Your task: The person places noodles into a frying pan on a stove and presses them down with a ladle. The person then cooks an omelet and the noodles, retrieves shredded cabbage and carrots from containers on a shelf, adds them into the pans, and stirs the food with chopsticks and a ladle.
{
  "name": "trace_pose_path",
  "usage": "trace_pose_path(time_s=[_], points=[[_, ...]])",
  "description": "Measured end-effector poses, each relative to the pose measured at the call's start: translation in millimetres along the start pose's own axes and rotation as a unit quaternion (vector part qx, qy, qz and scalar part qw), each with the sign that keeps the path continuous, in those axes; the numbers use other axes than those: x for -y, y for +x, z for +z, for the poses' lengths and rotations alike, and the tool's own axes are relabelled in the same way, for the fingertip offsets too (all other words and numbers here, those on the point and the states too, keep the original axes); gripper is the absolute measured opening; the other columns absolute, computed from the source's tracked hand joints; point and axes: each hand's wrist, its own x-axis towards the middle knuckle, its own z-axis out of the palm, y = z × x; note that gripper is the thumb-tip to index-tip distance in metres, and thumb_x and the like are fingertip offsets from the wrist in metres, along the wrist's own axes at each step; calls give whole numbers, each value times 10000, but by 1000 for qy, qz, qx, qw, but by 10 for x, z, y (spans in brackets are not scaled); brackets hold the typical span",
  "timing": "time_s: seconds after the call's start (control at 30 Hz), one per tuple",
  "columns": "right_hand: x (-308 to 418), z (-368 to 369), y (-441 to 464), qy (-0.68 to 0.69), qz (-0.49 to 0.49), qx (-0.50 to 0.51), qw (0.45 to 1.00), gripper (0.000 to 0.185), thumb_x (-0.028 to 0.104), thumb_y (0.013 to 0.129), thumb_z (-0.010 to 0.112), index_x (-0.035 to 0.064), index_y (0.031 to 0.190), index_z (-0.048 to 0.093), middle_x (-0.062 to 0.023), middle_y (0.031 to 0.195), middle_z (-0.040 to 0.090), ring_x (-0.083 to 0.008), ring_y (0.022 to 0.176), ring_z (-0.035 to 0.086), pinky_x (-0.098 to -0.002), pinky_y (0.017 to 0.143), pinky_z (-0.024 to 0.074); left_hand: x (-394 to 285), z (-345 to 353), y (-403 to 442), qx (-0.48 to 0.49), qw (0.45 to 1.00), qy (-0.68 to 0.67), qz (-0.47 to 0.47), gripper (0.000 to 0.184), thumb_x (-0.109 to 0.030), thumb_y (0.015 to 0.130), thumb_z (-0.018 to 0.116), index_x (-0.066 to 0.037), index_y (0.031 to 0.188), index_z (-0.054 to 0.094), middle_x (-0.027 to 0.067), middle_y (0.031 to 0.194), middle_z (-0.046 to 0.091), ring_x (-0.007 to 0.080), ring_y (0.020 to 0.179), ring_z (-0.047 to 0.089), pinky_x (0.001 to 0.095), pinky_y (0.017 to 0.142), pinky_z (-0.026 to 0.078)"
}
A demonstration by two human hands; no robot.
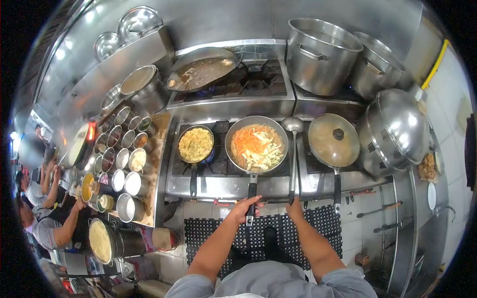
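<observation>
While the left hand wraps the handle of the frying pan over the front stove, the right hand seems closed on the ladle alongside: level pan, gentle strokes, I'd say, so no shreds hop out.

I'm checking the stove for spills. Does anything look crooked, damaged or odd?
Nothing clearly stands out. The shredded vegetables lie inside the frying pan that the left hand holds, and the glass lid looks seated. The domed pot, far right, seems to lean, but the wide lens may cause that.
</observation>
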Motion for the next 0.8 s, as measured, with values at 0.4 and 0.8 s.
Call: trace_pose_path(time_s=[0.4,0.8], points=[[1407,-1367,-598,256,-83,156,950,213,204,841,552,0,901,529,-54,585,521,-159,456,495,-287,454,408,440,-203,-689,97,990,-77,-64,557,-569,872,430,-104,1177,476,84,1051,574,211,785,596,356,696,502],[4598,-1141,166,214,-237,235,918,192,130,848,513,11,980,440,-49,620,469,-147,402,472,-330,340,409,2273,-1903,-2108,-420,898,56,-117,354,-360,871,504,-35,977,595,109,809,617,221,826,622,376,777,479]])
